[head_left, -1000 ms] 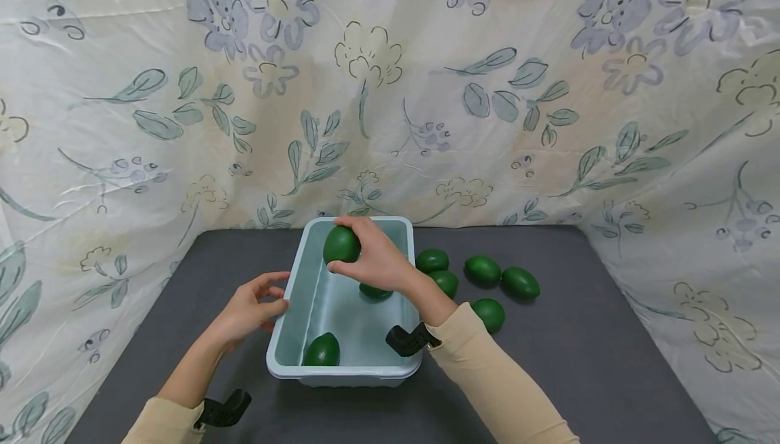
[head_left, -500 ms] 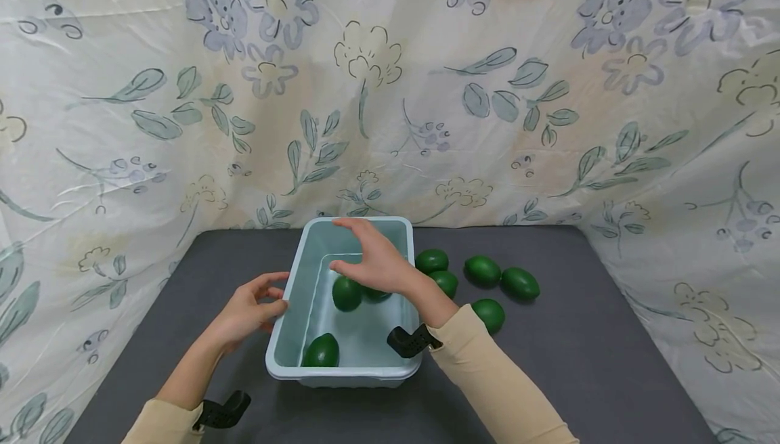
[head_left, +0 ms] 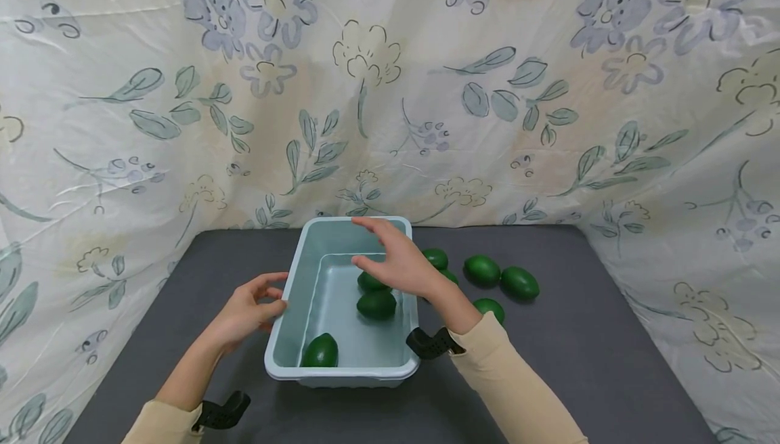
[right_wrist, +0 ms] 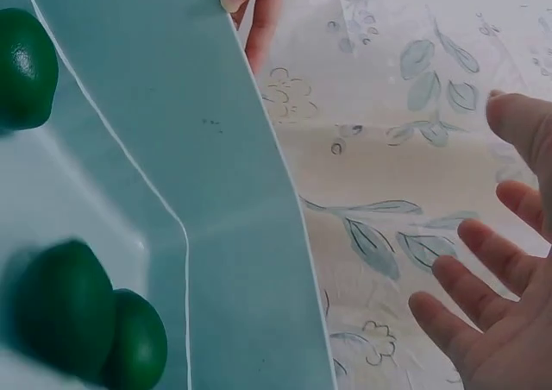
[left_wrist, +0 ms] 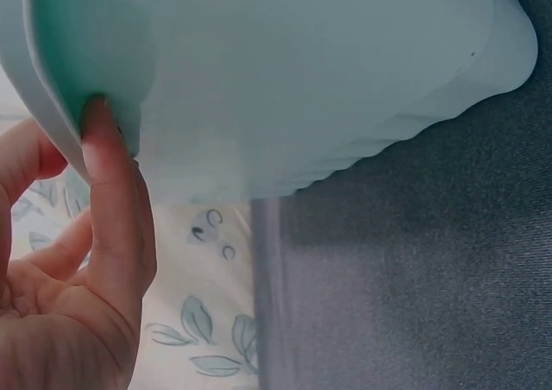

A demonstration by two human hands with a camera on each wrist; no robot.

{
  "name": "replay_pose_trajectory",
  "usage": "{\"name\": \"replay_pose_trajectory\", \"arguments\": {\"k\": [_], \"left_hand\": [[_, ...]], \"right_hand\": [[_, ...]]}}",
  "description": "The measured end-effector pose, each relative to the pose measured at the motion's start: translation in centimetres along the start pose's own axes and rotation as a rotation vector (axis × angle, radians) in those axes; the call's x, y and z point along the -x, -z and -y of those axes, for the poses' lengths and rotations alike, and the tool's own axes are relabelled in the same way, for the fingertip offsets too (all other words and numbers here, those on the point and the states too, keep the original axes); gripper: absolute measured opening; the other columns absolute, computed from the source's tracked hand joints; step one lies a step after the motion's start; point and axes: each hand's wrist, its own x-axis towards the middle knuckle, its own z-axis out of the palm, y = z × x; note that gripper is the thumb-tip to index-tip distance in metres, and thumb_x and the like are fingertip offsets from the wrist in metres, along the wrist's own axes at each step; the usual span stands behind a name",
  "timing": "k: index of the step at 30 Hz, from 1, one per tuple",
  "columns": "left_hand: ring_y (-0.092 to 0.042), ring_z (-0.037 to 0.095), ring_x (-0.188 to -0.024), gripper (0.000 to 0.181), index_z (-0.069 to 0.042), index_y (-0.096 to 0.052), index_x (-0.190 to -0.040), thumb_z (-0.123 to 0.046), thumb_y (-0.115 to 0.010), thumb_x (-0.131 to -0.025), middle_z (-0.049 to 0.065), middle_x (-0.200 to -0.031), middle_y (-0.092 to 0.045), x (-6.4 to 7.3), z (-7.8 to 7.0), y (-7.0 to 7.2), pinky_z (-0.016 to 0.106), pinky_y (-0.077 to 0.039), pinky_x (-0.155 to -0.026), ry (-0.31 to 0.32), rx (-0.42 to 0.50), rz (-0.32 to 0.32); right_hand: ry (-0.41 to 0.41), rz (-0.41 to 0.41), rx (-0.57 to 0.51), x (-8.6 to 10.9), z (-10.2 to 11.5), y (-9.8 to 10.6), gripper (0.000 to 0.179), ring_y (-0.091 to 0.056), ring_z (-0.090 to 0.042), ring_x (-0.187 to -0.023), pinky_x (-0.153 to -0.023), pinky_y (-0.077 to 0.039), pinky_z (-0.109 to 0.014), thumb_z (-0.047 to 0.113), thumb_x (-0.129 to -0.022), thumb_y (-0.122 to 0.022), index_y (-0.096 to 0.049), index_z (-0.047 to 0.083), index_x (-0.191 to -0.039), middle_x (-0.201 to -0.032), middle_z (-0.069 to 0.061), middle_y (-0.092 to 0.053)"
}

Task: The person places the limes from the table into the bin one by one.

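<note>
A pale blue-green plastic tub (head_left: 341, 371) stands on the dark table. At its left rim, my left hand (head_left: 246, 308) holds on, fingers against the rim and outer wall; the left wrist view shows this hand (left_wrist: 86, 278) close up. Over the tub's right side hovers my right hand (head_left: 399, 264), thumb and fingers spread with nothing between them. Inside the tub lie three glossy dark-green fruits with slightly pointed tips: one near the front left (head_left: 320, 350), another right of centre (head_left: 376, 304), and a third fruit (head_left: 370, 282) behind it, partly hidden by my right hand.
Several more green fruits lie on the table right of the tub, such as a fruit (head_left: 482, 271) and its neighbour (head_left: 520, 284). My right forearm partly covers some of them. A flowered cloth (head_left: 390, 126) hangs behind and at both sides of the table (head_left: 585, 363).
My right hand released a green fruit into the tub. That fruit now lies right of centre. The hand has since shifted right, fingers still spread. My left hand stayed at the rim.
</note>
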Motion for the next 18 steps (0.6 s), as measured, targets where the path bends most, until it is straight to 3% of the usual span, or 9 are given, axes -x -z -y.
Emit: {"name": "replay_pose_trajectory", "arguments": {"k": [9,16,18], "left_hand": [[-0.062,0.022,-0.080,0.055,-0.008,-0.037,-0.137,-0.008,-0.059,-0.086,0.019,-0.106,-0.054,0.0,-0.1,0.0,0.038,-0.055,-0.062,0.005,0.000,0.004],[-0.062,0.022,-0.080,0.056,-0.008,-0.037,-0.137,-0.008,-0.059,-0.086,0.019,-0.105,-0.054,0.0,-0.1,0.0,0.039,-0.055,-0.063,-0.003,0.000,0.012],[-0.062,0.022,-0.080,0.056,-0.008,-0.037,-0.137,-0.008,-0.059,-0.086,0.019,-0.104,-0.054,0.0,-0.1,0.1,0.039,-0.055,-0.063,-0.002,-0.004,0.010]], "right_hand": [[0.100,-0.129,-0.051,2.4,-1.7,1.3,0.052,-0.046,-0.020,-0.122,-0.096,-0.043,-0.038,0.018,-0.087,-0.063,-0.043,0.018,-0.135,-0.134,0.001,-0.046],[0.086,-0.176,-0.068,4.4,-3.7,2.2,0.051,-0.045,-0.018,-0.123,-0.097,-0.042,-0.039,0.015,-0.087,-0.063,-0.045,0.020,-0.134,-0.133,0.000,-0.047],[0.073,-0.186,-0.065,5.0,-3.8,2.6,0.049,-0.046,-0.021,-0.121,-0.096,-0.043,-0.039,0.012,-0.087,-0.062,-0.046,0.015,-0.133,-0.133,-0.003,-0.047]]}}
